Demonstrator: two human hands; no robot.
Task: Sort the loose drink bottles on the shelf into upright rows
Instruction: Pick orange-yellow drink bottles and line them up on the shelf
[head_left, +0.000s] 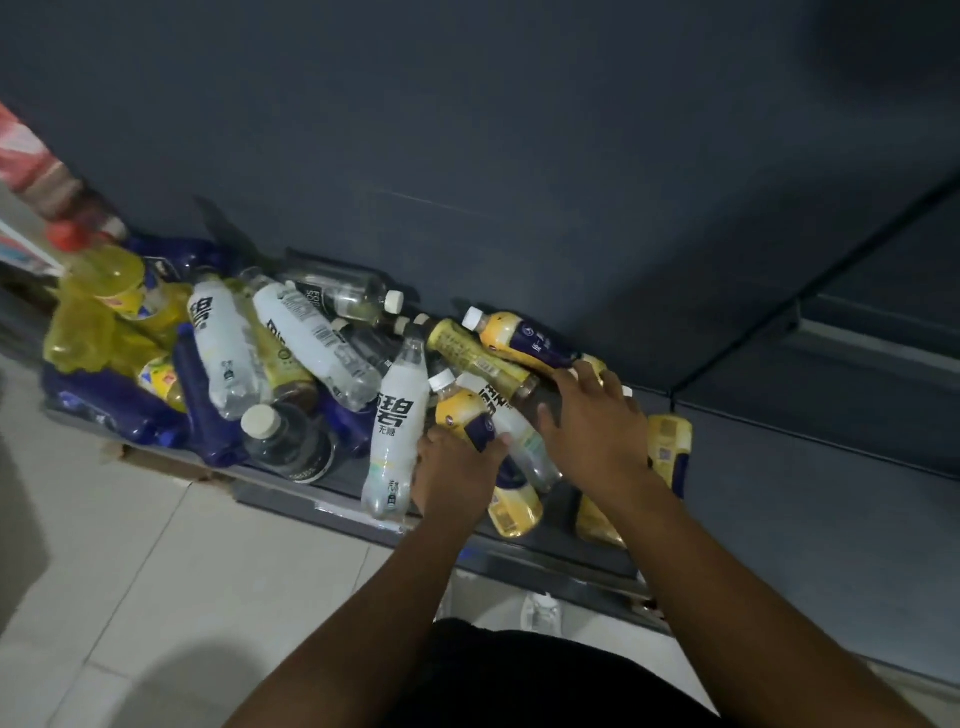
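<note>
Low dark shelf (291, 496), bottles heaped loose on it, almost all lying down. One yellow bottle (460, 413) with a white cap and a purple label band is noted at the front, right of centre. Its long axis is tilted: cap up and away towards the back wall, base down towards the shelf edge. It is gripped round the label by the left hand (457, 467), fingers curled over the band from the near side, with the cap showing above the hand and the yellow base below it. Just to the left, touching, a white bottle (395, 431) printed with large black characters is laid neck away, its base overhanging the front edge. The right hand (592, 421) is spread palm down over the bottles just to the right; whether anything is grasped under it cannot be told. Beyond its fingertips a second yellow-and-purple bottle (519, 338) is laid cap to the left. A further yellow bottle (670, 447) is seen right of the wrist. Pale floor tiles (156, 571) are seen below the shelf.
</note>
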